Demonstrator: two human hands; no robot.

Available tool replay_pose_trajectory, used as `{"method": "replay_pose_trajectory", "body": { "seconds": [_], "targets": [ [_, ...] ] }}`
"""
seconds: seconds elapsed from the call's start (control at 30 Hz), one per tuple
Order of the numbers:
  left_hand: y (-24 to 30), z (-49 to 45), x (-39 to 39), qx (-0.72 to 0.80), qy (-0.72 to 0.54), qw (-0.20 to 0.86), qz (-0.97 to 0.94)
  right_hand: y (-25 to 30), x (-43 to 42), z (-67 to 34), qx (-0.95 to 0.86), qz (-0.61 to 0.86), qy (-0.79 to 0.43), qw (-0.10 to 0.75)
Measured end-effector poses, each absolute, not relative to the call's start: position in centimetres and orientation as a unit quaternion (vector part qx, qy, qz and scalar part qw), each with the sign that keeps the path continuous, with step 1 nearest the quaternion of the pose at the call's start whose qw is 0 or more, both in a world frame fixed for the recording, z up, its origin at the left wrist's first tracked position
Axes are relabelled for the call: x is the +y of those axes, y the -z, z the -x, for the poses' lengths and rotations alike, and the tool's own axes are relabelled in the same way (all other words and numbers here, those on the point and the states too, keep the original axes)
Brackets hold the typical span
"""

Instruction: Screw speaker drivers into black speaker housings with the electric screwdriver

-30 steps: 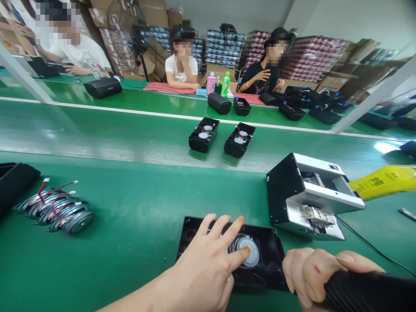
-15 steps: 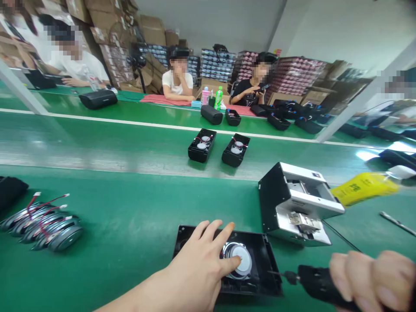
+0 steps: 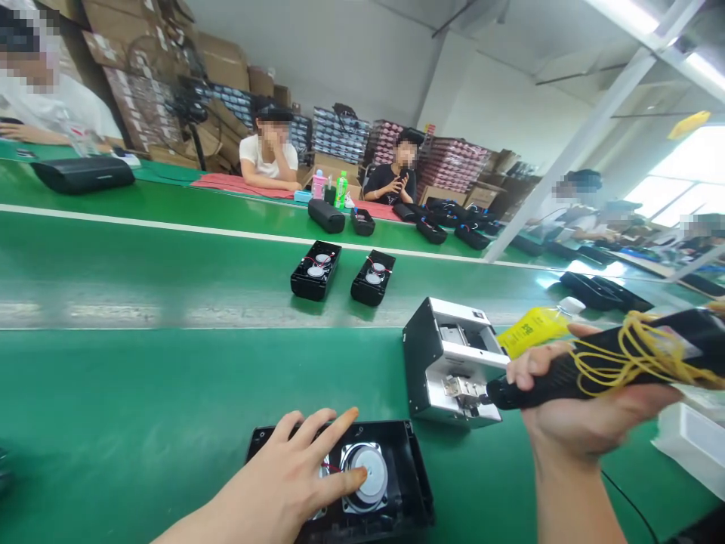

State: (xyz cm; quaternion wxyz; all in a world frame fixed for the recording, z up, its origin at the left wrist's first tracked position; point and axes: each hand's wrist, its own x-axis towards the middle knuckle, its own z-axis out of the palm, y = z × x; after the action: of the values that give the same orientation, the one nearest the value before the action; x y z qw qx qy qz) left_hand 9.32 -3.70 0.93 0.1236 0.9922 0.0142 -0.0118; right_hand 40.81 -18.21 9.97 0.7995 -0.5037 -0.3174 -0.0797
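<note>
A black speaker housing (image 3: 396, 468) lies open side up on the green bench in front of me. Two round speakers sit inside it; the right speaker (image 3: 369, 476) shows, while the other is mostly hidden. My left hand (image 3: 300, 472) rests across the housing with fingers spread, its thumb touching the right speaker. In my right hand (image 3: 583, 412) is a black electric screwdriver (image 3: 555, 378), wound with yellow cord. It is held nearly level, its tip at the front of the black and silver screw feeder (image 3: 453, 363), at the metal outlet (image 3: 465, 389).
A yellow bottle (image 3: 532, 332) lies behind the feeder, and a white tray (image 3: 694, 446) stands at right. Two housings with wired speakers (image 3: 316, 270) sit on the conveyor beyond. Several people sit across the line among black cases (image 3: 325, 215) and drink bottles (image 3: 340, 189).
My right hand has lifted the electric screwdriver from beside the housing to the screw feeder's outlet. My left hand stays on the housing. The view has swung to the right.
</note>
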Motion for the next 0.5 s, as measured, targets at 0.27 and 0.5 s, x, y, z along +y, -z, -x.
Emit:
{"method": "replay_pose_trajectory", "body": {
  "seconds": [0.27, 0.5],
  "targets": [
    [0.3, -8.3, -3.4, 0.024, -0.015, 0.139, -0.990, -9.0, -19.2, -41.4, -0.320, 0.491, 0.048, 0.808],
    [0.6, -9.3, -3.7, 0.032, 0.027, 0.108, -0.993, -8.2, -21.9, -40.9, -0.338, 0.471, 0.003, 0.815]
  ]
}}
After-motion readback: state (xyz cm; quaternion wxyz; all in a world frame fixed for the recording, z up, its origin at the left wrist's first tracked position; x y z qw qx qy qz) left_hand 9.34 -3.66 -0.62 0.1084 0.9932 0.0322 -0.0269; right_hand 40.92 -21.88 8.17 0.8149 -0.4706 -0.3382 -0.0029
